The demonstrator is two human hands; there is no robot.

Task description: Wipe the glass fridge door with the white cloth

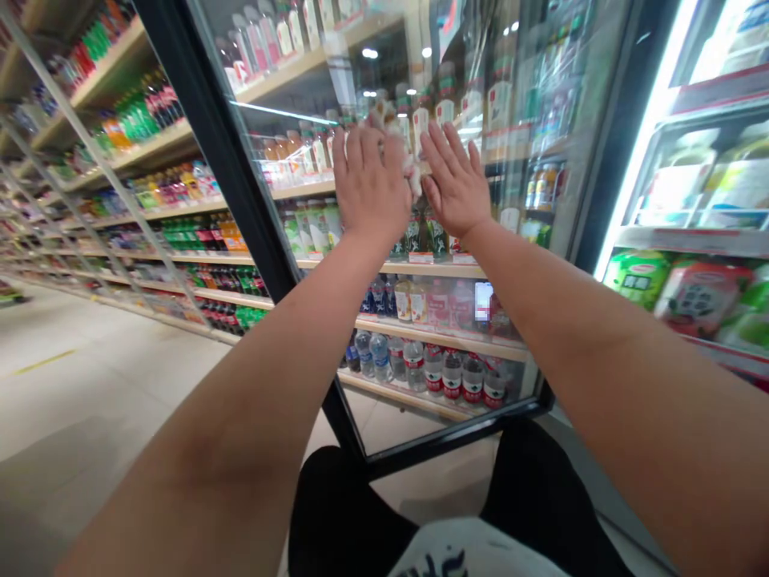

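Observation:
My left hand lies against the glass door, pressing a crumpled, whitish cloth with brownish patches. Parts of the cloth stick out past its fingertips and beside its thumb side; the rest is hidden under the hand. To its right, my right hand is stretched out on the same glass, fingers extended, holding nothing. The black-framed door stands open, swung out from the lit cooler. Through the pane, shelved bottles show, mixed with reflections.
Long shelves of bottled drinks run along the left, behind the door's black frame. At the right, the cooler's shelf carries bottles and green and red packs. The pale tiled floor spreads at lower left. My knees are close below the door.

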